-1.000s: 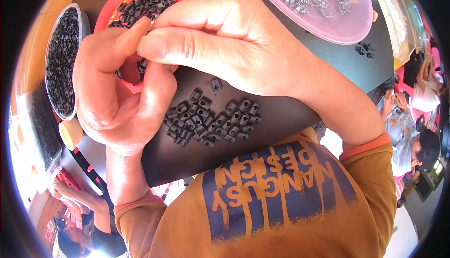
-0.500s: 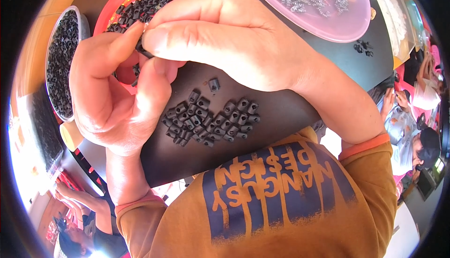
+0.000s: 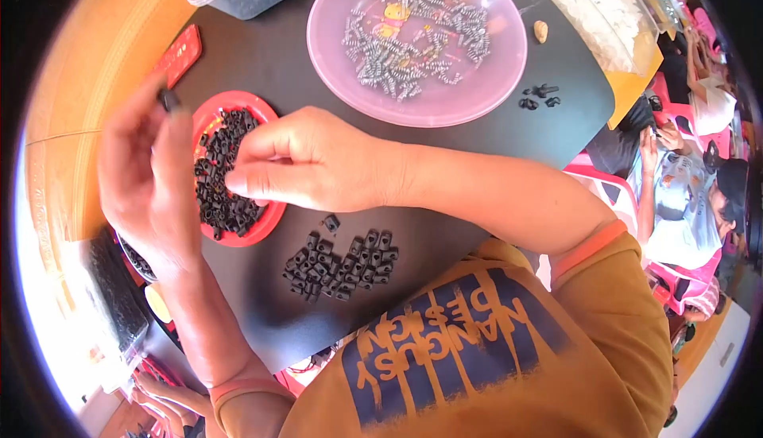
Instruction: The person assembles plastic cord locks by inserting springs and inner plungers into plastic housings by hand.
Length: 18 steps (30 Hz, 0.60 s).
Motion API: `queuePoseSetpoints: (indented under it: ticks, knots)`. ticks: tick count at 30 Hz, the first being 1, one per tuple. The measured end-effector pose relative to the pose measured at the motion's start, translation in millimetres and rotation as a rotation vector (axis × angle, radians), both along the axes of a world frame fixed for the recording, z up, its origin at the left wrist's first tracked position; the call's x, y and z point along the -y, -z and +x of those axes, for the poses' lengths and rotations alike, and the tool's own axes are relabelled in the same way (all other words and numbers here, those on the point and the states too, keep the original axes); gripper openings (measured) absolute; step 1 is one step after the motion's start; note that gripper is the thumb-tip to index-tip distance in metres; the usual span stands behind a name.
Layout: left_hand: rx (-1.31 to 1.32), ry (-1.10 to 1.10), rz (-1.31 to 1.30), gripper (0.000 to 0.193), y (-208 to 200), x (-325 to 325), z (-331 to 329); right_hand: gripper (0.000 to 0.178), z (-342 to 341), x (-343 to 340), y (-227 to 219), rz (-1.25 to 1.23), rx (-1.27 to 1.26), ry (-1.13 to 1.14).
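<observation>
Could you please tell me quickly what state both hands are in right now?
Left hand: pinching a small black part.
Right hand: closed in a pinch near the red dish; whether anything is held cannot be told.

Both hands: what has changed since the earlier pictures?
They were together; now they are apart. The left hand has moved left, holding a small black piece; I can't see whether the right hand holds anything. The whole view shifted as well. The pile of black parts looks undisturbed.
</observation>
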State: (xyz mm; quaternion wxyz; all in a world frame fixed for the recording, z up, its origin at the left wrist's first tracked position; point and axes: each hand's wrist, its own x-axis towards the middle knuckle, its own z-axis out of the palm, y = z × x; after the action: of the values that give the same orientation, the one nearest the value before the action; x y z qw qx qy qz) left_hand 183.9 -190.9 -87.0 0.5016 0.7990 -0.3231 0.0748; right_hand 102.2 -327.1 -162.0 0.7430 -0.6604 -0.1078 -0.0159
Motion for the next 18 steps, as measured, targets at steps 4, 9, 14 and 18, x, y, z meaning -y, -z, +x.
queuePoseSetpoints:
  ticks: [4, 9, 14, 18]
  knots:
    - [0.123, 0.024, -0.021, 0.028, -21, 53, 52, 0.029, -1, 1, 1, -0.147, 0.155, 0.071]
    - [0.071, -0.016, 0.176, 0.047, -37, 95, 73, 0.024, 5, -1, 3, -0.221, 0.188, 0.061]
    - [-0.123, -0.025, 0.202, 0.045, -28, 67, 35, 0.022, 11, 3, 4, -0.092, 0.061, 0.095]
    - [-0.159, 0.089, 0.302, 0.025, 4, -29, 37, 0.025, 19, -9, 9, -0.11, 0.151, 0.241]
